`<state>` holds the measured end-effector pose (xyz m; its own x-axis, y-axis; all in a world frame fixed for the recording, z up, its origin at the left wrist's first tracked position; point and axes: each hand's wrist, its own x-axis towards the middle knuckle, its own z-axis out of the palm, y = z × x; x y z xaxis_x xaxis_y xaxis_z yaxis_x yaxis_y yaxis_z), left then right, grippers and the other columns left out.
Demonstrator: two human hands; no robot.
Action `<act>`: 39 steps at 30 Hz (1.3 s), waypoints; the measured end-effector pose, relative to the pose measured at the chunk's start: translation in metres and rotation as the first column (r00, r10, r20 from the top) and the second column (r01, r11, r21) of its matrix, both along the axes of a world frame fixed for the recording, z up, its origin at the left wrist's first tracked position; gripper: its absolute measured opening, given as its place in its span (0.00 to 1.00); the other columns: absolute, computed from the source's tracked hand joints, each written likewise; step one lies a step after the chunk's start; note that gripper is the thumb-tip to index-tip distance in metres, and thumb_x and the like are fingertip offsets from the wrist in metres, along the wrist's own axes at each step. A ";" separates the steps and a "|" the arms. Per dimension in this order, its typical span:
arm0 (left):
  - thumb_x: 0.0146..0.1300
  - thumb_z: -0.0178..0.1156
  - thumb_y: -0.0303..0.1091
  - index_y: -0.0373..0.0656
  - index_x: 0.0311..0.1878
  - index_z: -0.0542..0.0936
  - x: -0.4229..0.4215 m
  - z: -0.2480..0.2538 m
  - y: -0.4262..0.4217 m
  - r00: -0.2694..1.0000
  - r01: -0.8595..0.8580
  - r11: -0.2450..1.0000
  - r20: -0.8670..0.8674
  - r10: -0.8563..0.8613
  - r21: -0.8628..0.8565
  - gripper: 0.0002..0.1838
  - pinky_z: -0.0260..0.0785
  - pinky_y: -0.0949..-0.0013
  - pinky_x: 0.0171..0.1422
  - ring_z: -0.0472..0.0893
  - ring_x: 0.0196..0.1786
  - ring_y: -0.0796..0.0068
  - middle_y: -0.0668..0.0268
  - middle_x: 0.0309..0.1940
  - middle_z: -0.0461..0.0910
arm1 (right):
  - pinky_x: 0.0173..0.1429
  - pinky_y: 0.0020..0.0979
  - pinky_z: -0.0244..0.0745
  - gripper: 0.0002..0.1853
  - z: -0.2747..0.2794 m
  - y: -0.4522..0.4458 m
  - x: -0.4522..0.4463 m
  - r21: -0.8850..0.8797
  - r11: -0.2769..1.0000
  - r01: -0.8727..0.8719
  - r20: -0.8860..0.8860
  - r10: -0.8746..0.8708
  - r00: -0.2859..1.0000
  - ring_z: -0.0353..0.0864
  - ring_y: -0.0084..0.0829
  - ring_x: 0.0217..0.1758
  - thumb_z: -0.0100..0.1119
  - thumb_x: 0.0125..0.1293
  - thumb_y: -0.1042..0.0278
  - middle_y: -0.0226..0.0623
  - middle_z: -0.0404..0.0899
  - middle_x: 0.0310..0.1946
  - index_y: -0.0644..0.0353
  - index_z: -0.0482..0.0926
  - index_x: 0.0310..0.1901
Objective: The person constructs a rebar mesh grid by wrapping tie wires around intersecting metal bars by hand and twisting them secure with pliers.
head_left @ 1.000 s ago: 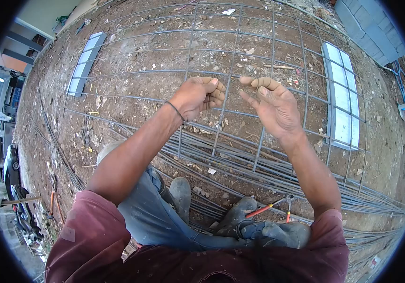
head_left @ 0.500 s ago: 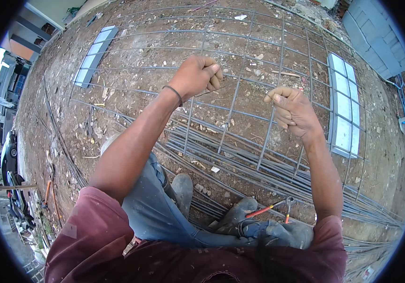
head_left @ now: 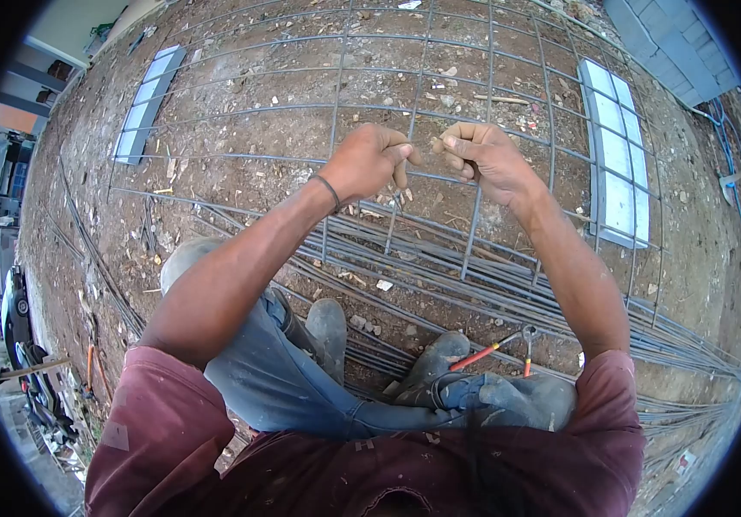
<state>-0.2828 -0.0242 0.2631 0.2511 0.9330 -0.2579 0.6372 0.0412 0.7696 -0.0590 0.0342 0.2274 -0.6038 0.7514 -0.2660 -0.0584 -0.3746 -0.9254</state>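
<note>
We are watching both hands working over the mesh (head_left: pixel 415 109), which is lying on the ground (head_left: pixel 258 131) ahead of the knees. Left hand (head_left: pixel 370 162): fingers curling downward, thumb lying along the forefinger, palm mostly hidden. Right hand (head_left: pixel 487 162): fingers bending in, thumb drawing close to their tips. We are not making out whether either grip is fully closing, nor whether anything thin is sitting between the fingertips. Both hands are showing in front of the bars; contact with them we are not able to confirm.

Against half a second ago, the hands are sitting much nearer each other, a small gap remaining between the fingertips. The right hand is showing higher and further inward; it was lower and well apart. A thin strand was showing beside the left hand then; we are not picking it out now.

Counting: two hands, one mesh, one dark band (head_left: pixel 327 191) circling the left wrist. Two pale blocks: the left block (head_left: pixel 144 108) and the right block (head_left: pixel 619 155), with mesh bars crossing over both. One red-handled tool (head_left: pixel 474 357) is lying near the boots. Loose rods (head_left: pixel 422 263) are lying along the mesh's near side, overlapping too much for counting.
</note>
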 end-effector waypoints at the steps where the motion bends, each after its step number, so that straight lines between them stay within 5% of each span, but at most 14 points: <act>1: 0.79 0.55 0.36 0.37 0.50 0.87 -0.005 -0.001 0.003 0.996 -0.050 0.998 0.067 0.053 -0.047 0.15 0.71 0.67 0.44 0.78 0.32 0.79 0.66 0.25 0.87 | 0.26 0.21 0.61 0.10 -0.004 0.002 0.004 0.034 0.999 -0.006 0.006 0.006 1.000 0.67 0.16 0.21 0.62 0.76 0.64 0.26 0.75 0.21 0.64 0.84 0.42; 3: 0.80 0.53 0.37 0.39 0.49 0.87 -0.003 0.002 0.000 0.999 -0.020 0.994 0.031 0.023 -0.105 0.16 0.71 0.66 0.45 0.78 0.33 0.80 0.66 0.25 0.87 | 0.27 0.25 0.67 0.10 -0.007 0.001 0.004 0.066 0.998 -0.010 0.014 0.009 1.000 0.72 0.21 0.22 0.62 0.75 0.65 0.29 0.78 0.22 0.65 0.85 0.42; 5: 0.80 0.55 0.38 0.37 0.54 0.86 -0.002 -0.009 -0.005 0.985 0.161 0.977 -0.035 -0.167 -0.143 0.16 0.74 0.67 0.46 0.80 0.33 0.79 0.64 0.29 0.88 | 0.39 0.36 0.77 0.06 -0.014 -0.006 -0.001 0.799 0.571 -0.189 0.392 -0.256 0.884 0.84 0.33 0.31 0.63 0.70 0.70 0.42 0.84 0.27 0.62 0.87 0.39; 8: 0.78 0.59 0.37 0.35 0.60 0.83 0.010 -0.020 -0.020 0.994 -0.007 0.957 0.104 0.038 -0.289 0.17 0.76 0.69 0.44 0.83 0.34 0.78 0.61 0.33 0.89 | 0.49 0.44 0.79 0.04 -0.018 -0.005 -0.002 0.706 0.409 -0.579 0.679 -0.159 0.716 0.87 0.43 0.40 0.65 0.67 0.72 0.48 0.85 0.31 0.60 0.87 0.37; 11: 0.76 0.62 0.36 0.33 0.64 0.80 0.016 -0.047 -0.032 0.996 -0.015 1.000 0.092 0.013 0.016 0.21 0.77 0.71 0.41 0.84 0.34 0.78 0.59 0.37 0.88 | 0.41 0.39 0.79 0.05 0.000 -0.016 -0.013 0.634 0.575 -0.517 0.651 -0.037 0.758 0.86 0.35 0.33 0.65 0.68 0.72 0.44 0.85 0.27 0.64 0.85 0.35; 12: 0.75 0.62 0.34 0.33 0.65 0.80 0.016 -0.051 -0.035 0.983 -0.125 0.992 0.135 0.126 -0.022 0.20 0.75 0.73 0.39 0.84 0.35 0.81 0.62 0.35 0.88 | 0.41 0.39 0.79 0.05 -0.002 -0.010 -0.012 0.638 0.578 -0.509 0.645 -0.042 0.763 0.86 0.35 0.33 0.65 0.68 0.72 0.44 0.85 0.27 0.64 0.85 0.35; 14: 0.76 0.61 0.34 0.34 0.66 0.79 0.006 -0.053 -0.030 0.979 -0.162 0.987 0.121 0.163 -0.021 0.20 0.73 0.73 0.37 0.82 0.33 0.83 0.63 0.33 0.88 | 0.33 0.33 0.76 0.07 -0.009 0.006 -0.012 0.260 0.898 -0.356 0.415 0.229 0.880 0.82 0.27 0.28 0.65 0.69 0.73 0.38 0.84 0.24 0.65 0.84 0.33; 17: 0.77 0.59 0.33 0.36 0.68 0.79 0.000 -0.056 -0.037 0.949 -0.259 0.963 0.168 0.268 -0.069 0.20 0.68 0.75 0.32 0.77 0.28 0.86 0.65 0.30 0.87 | 0.27 0.24 0.70 0.06 -0.023 0.009 -0.019 0.030 0.964 -0.263 0.218 0.251 0.943 0.76 0.20 0.22 0.64 0.71 0.73 0.31 0.83 0.24 0.65 0.84 0.37; 23: 0.80 0.54 0.34 0.38 0.69 0.78 0.000 -0.076 -0.058 0.806 -0.468 0.842 0.260 0.532 -0.270 0.20 0.63 0.75 0.30 0.72 0.25 0.87 0.66 0.25 0.85 | 0.30 0.27 0.72 0.06 -0.046 0.017 -0.062 0.446 0.746 -0.495 0.602 0.159 0.783 0.82 0.24 0.25 0.67 0.68 0.73 0.36 0.85 0.25 0.66 0.86 0.36; 26: 0.81 0.52 0.33 0.36 0.67 0.79 -0.011 -0.089 -0.060 0.878 -0.399 0.858 0.135 0.460 -0.324 0.19 0.65 0.74 0.33 0.74 0.26 0.85 0.65 0.25 0.86 | 0.33 0.28 0.76 0.06 -0.049 0.024 -0.071 0.289 0.631 -0.720 0.668 0.405 0.624 0.85 0.25 0.27 0.67 0.67 0.71 0.38 0.86 0.27 0.65 0.86 0.37; 30: 0.81 0.52 0.33 0.35 0.63 0.82 -0.020 -0.099 -0.060 0.844 -0.481 0.817 0.085 0.530 -0.319 0.17 0.68 0.74 0.36 0.77 0.27 0.82 0.64 0.27 0.86 | 0.34 0.29 0.79 0.05 -0.069 0.026 -0.065 0.022 0.828 -0.560 0.446 0.493 0.747 0.85 0.25 0.26 0.66 0.68 0.72 0.38 0.86 0.28 0.65 0.86 0.38; 32: 0.81 0.52 0.32 0.34 0.62 0.82 -0.025 -0.111 -0.057 0.783 -0.557 0.768 0.106 0.613 -0.317 0.16 0.68 0.74 0.36 0.78 0.27 0.82 0.63 0.29 0.87 | 0.32 0.29 0.80 0.04 -0.087 0.017 -0.061 -0.303 0.922 -0.241 0.130 0.291 0.948 0.83 0.23 0.26 0.63 0.69 0.77 0.37 0.85 0.28 0.65 0.86 0.38; 35: 0.79 0.53 0.29 0.33 0.62 0.82 -0.027 -0.124 -0.052 0.750 -0.554 0.746 0.166 0.640 -0.371 0.15 0.70 0.75 0.35 0.78 0.27 0.82 0.62 0.34 0.87 | 0.30 0.29 0.77 0.04 -0.109 0.016 -0.057 -0.368 0.911 -0.185 -0.003 0.198 0.980 0.81 0.22 0.26 0.61 0.68 0.78 0.36 0.84 0.27 0.66 0.85 0.36; 39: 0.74 0.61 0.27 0.32 0.57 0.84 -0.012 -0.121 -0.054 0.798 -0.463 0.832 0.263 0.542 -0.306 0.13 0.72 0.74 0.31 0.77 0.25 0.83 0.63 0.35 0.86 | 0.31 0.29 0.76 0.04 -0.090 0.024 -0.056 -0.035 0.920 -0.391 0.412 0.369 0.833 0.79 0.23 0.25 0.64 0.66 0.77 0.36 0.84 0.27 0.67 0.86 0.35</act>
